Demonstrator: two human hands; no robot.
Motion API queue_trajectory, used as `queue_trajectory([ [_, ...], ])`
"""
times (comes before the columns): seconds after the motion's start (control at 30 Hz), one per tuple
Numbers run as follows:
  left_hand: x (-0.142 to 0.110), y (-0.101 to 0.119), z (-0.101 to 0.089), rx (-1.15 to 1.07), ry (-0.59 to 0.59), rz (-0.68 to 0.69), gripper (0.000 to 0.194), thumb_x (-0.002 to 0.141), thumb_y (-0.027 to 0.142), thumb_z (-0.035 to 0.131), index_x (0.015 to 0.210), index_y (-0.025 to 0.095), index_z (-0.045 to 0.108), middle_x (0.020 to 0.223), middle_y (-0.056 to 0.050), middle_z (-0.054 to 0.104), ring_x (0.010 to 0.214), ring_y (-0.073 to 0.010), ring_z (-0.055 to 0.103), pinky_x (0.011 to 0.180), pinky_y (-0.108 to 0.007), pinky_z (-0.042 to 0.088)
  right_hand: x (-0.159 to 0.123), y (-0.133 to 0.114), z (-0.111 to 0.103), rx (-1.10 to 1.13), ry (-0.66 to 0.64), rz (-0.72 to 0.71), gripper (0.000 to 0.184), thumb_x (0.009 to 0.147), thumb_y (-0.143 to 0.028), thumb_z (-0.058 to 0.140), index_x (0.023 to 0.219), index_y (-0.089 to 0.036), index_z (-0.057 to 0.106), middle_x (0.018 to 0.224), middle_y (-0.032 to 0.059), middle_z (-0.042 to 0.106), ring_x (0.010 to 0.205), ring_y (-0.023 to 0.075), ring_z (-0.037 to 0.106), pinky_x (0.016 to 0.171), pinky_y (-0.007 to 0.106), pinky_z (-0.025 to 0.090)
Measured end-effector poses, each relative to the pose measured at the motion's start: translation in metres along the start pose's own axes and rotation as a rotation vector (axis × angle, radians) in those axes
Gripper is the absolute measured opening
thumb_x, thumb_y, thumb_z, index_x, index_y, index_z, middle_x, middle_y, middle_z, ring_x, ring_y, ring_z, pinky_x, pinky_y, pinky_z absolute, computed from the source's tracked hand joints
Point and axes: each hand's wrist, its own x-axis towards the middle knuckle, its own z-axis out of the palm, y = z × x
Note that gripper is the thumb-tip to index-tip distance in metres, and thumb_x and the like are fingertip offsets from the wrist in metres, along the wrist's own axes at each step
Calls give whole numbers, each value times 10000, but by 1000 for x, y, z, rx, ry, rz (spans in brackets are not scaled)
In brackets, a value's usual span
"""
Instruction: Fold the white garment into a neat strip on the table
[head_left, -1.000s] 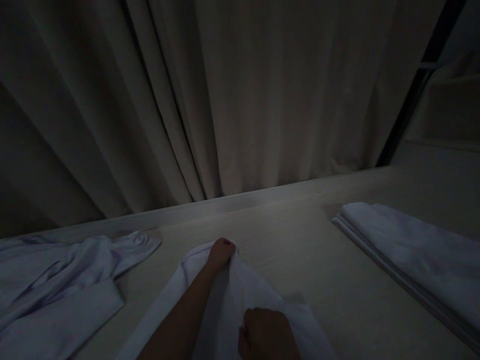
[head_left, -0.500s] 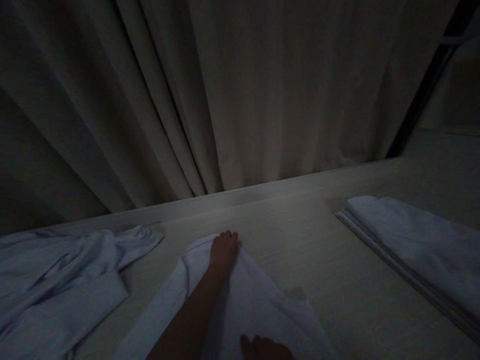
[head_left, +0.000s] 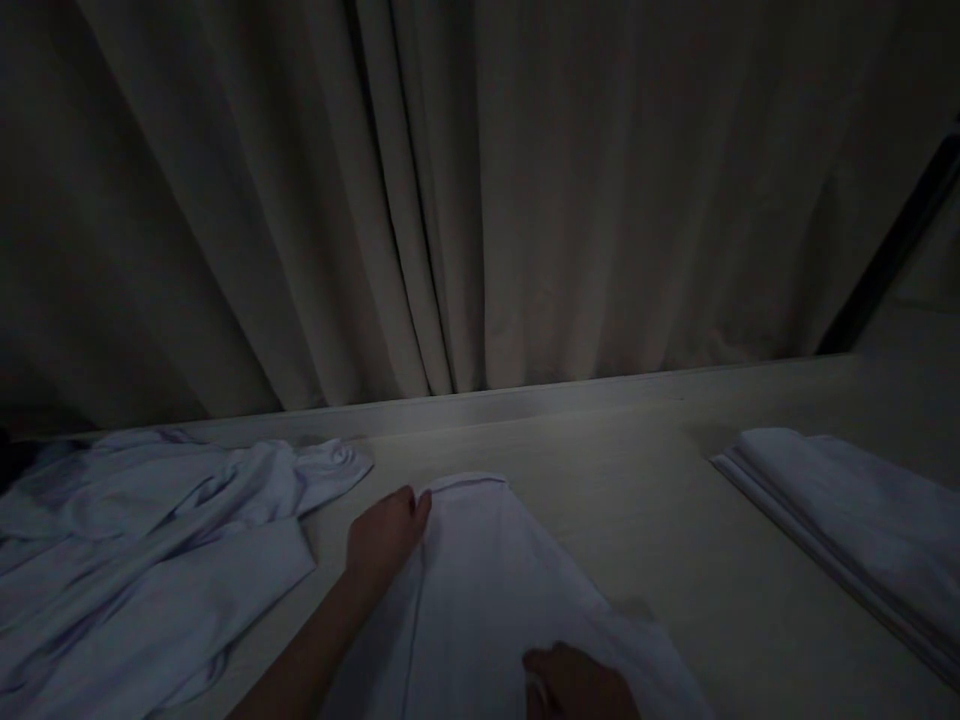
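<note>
From the head view, I can read no writing or label anywhere in this dim light. The left hand (head_left: 386,535) reaches forward, forearm slanting up from the bottom edge, its fingers and thumb pinching the far left corner of the white garment (head_left: 480,590). The right hand (head_left: 574,685) is low and close to the body, fingers curled, gripping a bit of the same cloth. The garment lies on the pale surface (head_left: 652,500), between the rumpled clothes (head_left: 202,560) and the folded stack (head_left: 862,510).

left hand (head_left: 390,528) pinching white garment (head_left: 480,590), right hand (head_left: 577,680) lower on it, folded stack (head_left: 855,510) at right
</note>
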Motion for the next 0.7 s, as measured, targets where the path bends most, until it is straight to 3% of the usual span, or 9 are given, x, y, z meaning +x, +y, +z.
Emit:
queue_trajectory([
  [0.07,-4,-22,4,9,-50,-44,538,850,581,248,785,170,588,761,-133,686,711,-302,658,613,-404,469,30,-18,-18,71,163,-72,326,833,-224,412,1069,-292,627,1011,39,685,951,183,616,863,304,472],
  [0.13,-7,-30,13,13,-72,-42,548,829,610,269,829,164,589,808,-151,698,769,-320,669,638,-416,480,72,-39,-29,95,214,-156,352,828,-184,410,1111,-247,610,1073,49,658,1031,174,573,936,292,428],
  [0.23,-7,-27,27,3,-92,-17,457,836,526,314,907,160,578,848,-151,704,814,-297,675,669,-395,484,141,-67,-29,-4,125,-261,381,804,-133,420,1122,-206,617,1082,71,643,1060,181,549,933,286,416],
  [0.33,-7,-24,37,-23,-114,37,322,833,383,354,937,171,573,864,-126,702,803,-258,675,669,-361,473,190,-82,-13,-93,20,-314,368,820,-152,418,1113,-218,631,1062,74,641,1002,183,580,873,289,438],
  [0.43,-12,-26,42,-73,-118,117,302,852,343,333,923,183,579,889,-103,690,817,-231,658,689,-345,465,212,-85,4,-106,-18,-305,351,836,-215,436,1133,-241,621,1064,74,630,914,182,612,807,298,455],
  [0.57,-27,-30,48,-138,-95,223,307,880,323,315,882,185,589,941,-95,653,910,-216,599,807,-348,448,221,-82,14,-104,-33,-263,362,858,-232,400,1155,-251,605,1112,79,618,952,185,610,823,306,443],
  [0.7,-49,-32,52,-164,-39,305,357,892,363,320,1058,164,566,1005,-110,617,958,-257,553,848,-410,438,227,-84,13,-90,-47,-225,374,847,-260,419,1179,-260,591,1127,64,635,1000,180,602,834,291,436],
])
